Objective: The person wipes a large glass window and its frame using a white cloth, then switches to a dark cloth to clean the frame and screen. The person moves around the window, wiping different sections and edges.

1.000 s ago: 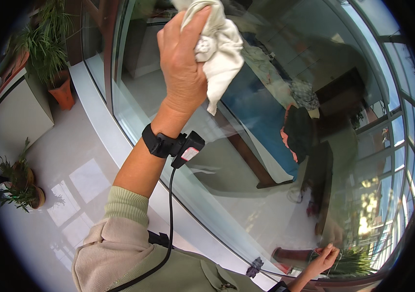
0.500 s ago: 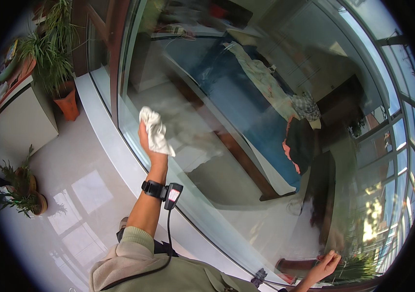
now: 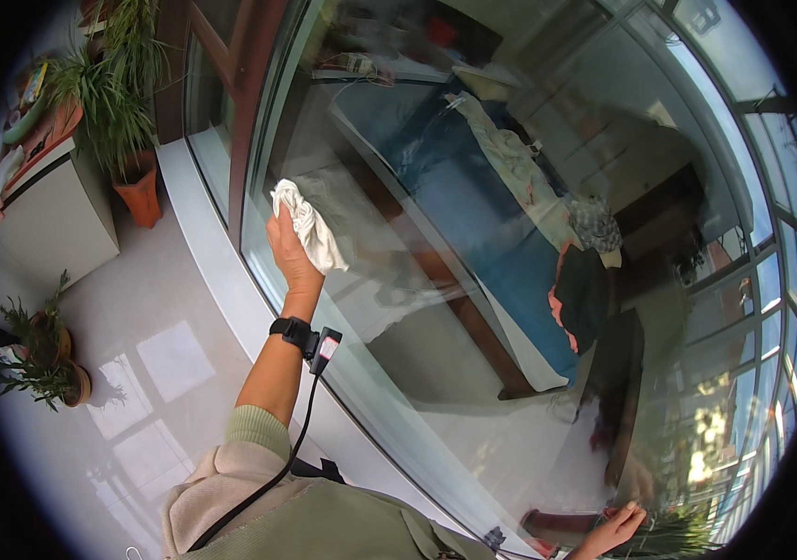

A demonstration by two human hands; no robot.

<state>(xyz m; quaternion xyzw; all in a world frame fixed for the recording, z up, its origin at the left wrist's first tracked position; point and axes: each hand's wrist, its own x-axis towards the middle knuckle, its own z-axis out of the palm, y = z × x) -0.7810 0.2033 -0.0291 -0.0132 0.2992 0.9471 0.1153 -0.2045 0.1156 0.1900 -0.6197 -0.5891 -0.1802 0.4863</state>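
Note:
A crumpled white cloth (image 3: 310, 224) is bunched in my left hand (image 3: 291, 257), whose fingers are closed round it. The cloth is pressed to a large glass pane (image 3: 398, 345), close to the pane's left edge. A black strap with a small device (image 3: 310, 343) sits on my left wrist, and a black cable runs from it along the arm. At the lower right, my right hand (image 3: 615, 530) is near the glass with its fingers drawn together. What lies between those fingers, if anything, cannot be made out.
Through the glass show a bed with blue bedding (image 3: 436, 196) and a dark garment (image 3: 585, 299). A brown window frame (image 3: 244, 84) and white sill (image 3: 221, 280) border the pane. Potted plants (image 3: 141, 191) and a white cabinet (image 3: 62, 210) stand left.
My left hand and the cloth have shifted slightly upward on the glass. The view has turned a little. My right hand is a bit lower and further left in the picture, fingers still together.

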